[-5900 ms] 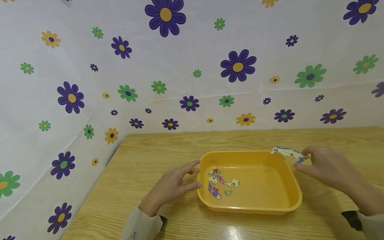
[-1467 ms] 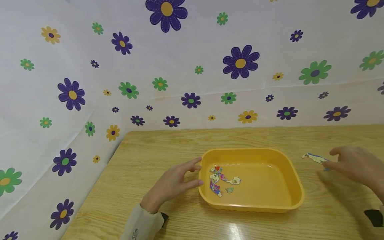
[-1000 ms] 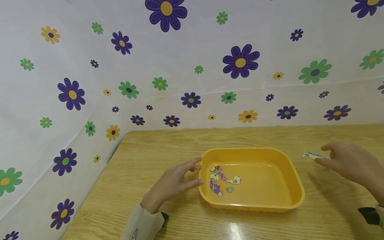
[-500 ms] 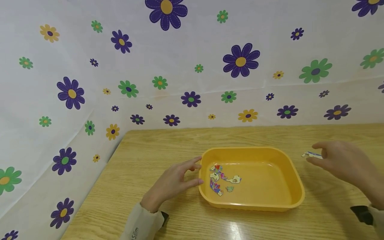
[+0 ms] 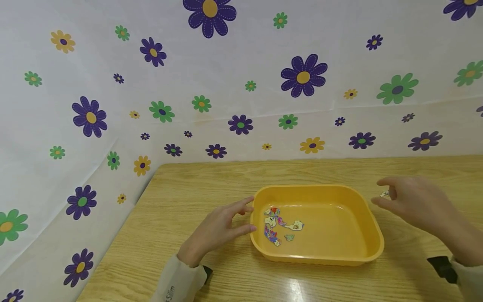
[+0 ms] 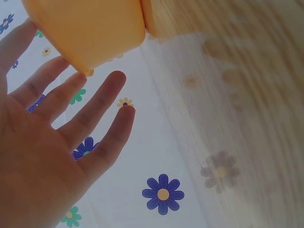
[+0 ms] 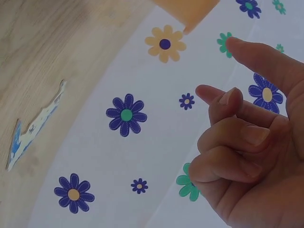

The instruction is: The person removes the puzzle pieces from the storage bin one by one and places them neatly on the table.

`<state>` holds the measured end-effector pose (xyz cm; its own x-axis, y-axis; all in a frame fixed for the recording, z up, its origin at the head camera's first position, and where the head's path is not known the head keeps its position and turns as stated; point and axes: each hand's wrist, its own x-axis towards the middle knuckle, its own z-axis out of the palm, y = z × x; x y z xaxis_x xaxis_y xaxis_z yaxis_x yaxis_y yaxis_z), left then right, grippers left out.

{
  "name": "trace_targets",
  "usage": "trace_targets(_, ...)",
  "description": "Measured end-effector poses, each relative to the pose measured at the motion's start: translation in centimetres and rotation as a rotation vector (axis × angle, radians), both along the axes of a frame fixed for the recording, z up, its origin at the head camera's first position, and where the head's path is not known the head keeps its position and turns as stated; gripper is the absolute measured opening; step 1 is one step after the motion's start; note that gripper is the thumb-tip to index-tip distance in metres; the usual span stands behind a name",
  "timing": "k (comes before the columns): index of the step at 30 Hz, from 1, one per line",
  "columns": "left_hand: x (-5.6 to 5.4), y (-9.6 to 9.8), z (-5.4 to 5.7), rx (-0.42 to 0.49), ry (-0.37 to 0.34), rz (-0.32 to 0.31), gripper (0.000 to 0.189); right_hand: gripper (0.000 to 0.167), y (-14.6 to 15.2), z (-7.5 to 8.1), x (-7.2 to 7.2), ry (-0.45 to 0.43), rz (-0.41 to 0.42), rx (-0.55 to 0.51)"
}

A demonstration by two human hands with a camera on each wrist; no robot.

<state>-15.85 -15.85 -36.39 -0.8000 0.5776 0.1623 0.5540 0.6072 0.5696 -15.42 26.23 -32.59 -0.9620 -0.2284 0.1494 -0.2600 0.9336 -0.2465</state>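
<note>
My left hand [image 5: 215, 235] touches the left rim of a yellow plastic tray [image 5: 328, 235] with its fingertips. In the left wrist view its fingers are spread and fairly straight against the tray [image 6: 104, 28]. My right hand [image 5: 422, 205] hovers just right of the tray, holding nothing. Its thumb and index finger stand apart, the other fingers curled, as the right wrist view shows. Behind that hand a flat cream-and-blue irregular cutout piece [image 7: 34, 128] lies on the table; in the head view only its tip [image 5: 385, 194] shows.
Inside the tray's left side lie several flat cutouts: a colourful piece [image 5: 271, 235], a cream piece [image 5: 296, 225] and a small green piece [image 5: 289, 237]. A wooden table [image 5: 181, 193] carries everything. Flower-patterned white sheeting [image 5: 211, 84] rises at the back and left.
Earlier my right hand held the cream-and-blue piece over the tray's right rim. It was set on the table and let go, and the hand has since moved left. My left hand stayed put.
</note>
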Motion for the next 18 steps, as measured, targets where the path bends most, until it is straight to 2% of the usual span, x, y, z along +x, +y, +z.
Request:
trace_targets(7,-0.1,0.1,0.1,0.011,0.004,-0.017,0.066,0.046,-1.1,0.0,0.0,0.023,0.040,-0.037)
trace_targets(18,-0.1,0.0,-0.1,0.002,-0.006,-0.005,0.067,0.038,-3.8,-0.2,-0.1,0.051,0.124,-0.105)
